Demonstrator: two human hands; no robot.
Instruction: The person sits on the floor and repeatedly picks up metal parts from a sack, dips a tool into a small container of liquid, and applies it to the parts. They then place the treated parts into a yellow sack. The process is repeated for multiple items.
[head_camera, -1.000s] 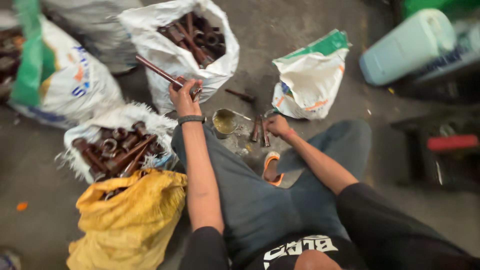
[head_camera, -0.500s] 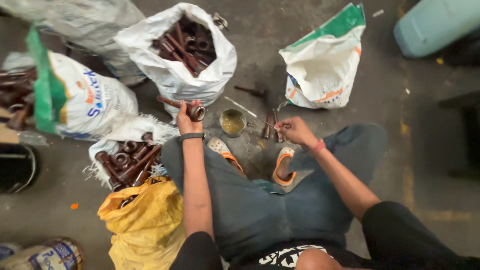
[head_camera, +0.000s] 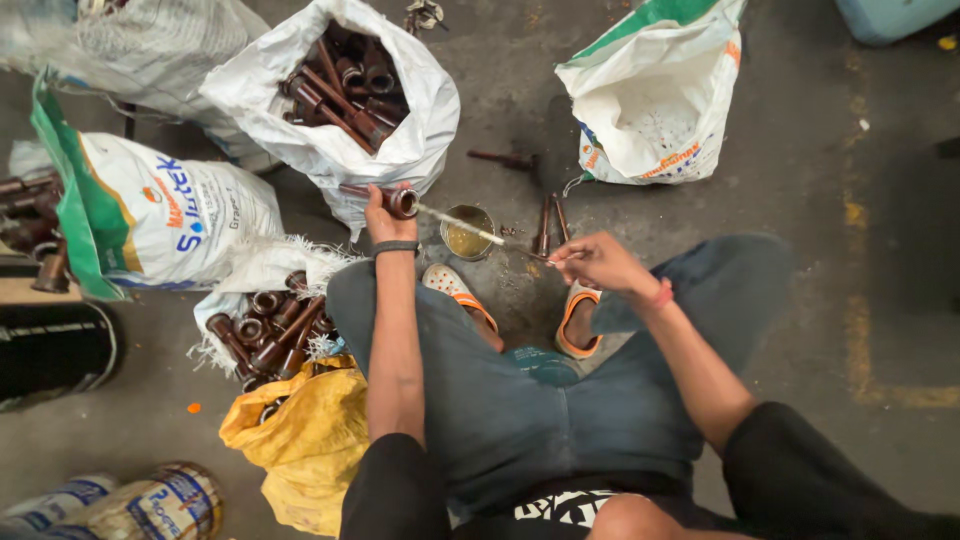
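My left hand (head_camera: 380, 220) grips a short brown metal tube (head_camera: 385, 198) held level, its open end facing right. My right hand (head_camera: 595, 262) holds a thin stick (head_camera: 470, 226) whose tip is poked into that open end. Just beyond the stick sits a small round tin (head_camera: 466, 235) of yellowish liquid on the floor. I squat over it, sandalled feet (head_camera: 520, 315) either side. Two more brown tubes (head_camera: 548, 222) lie on the floor by my right hand.
A white sack (head_camera: 335, 95) of brown tubes stands ahead, another open sack (head_camera: 262, 320) of them at my left over a yellow bag (head_camera: 290, 450). A printed white-and-green sack (head_camera: 150, 215) is far left, an almost empty one (head_camera: 655, 95) at the right. A loose tube (head_camera: 503, 158) lies on the floor.
My left hand drew the tube back from the sack toward the tin. My right hand lifted off the floor tubes and brought the stick into the tube's end.
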